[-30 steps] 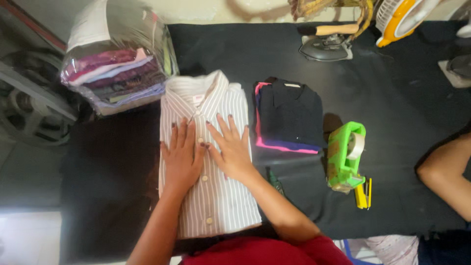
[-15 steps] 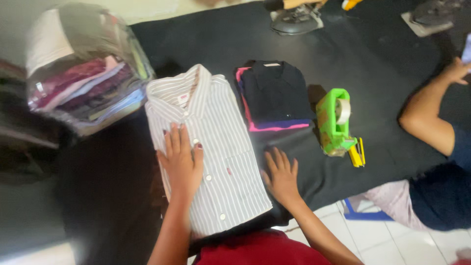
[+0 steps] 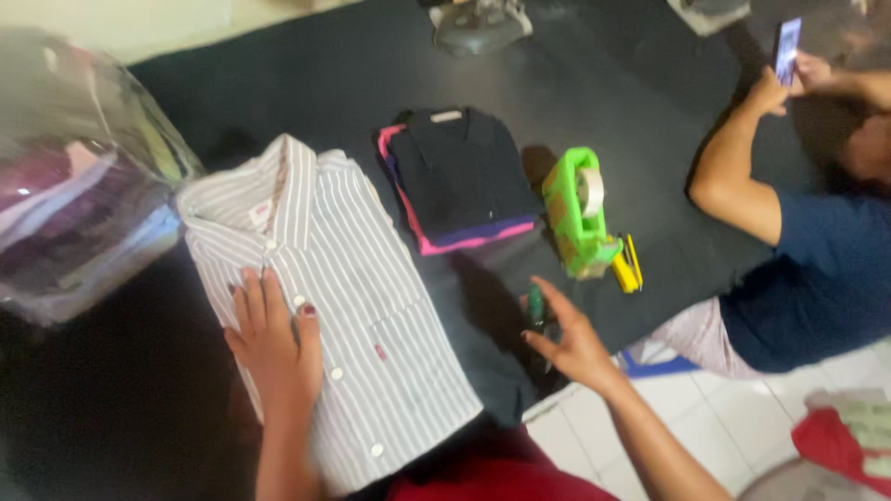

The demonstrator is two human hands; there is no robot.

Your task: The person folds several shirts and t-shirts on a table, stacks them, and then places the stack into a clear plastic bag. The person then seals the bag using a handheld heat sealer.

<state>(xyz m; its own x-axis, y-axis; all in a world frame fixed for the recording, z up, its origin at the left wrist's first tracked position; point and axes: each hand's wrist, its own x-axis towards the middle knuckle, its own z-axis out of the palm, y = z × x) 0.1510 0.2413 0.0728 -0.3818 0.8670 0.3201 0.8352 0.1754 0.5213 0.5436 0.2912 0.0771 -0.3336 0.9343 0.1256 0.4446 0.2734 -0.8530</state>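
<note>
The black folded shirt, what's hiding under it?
Under the black folded shirt lie more folded clothes: a purple edge and a pink edge peek out. The rest of them is covered, so their kind cannot be told.

So the striped shirt is folded, buttoned, collar up top, lying flat on the black desk, just left of the green tape dispenser. A small dark green tool lies just below-left of that dispenser.
</note>
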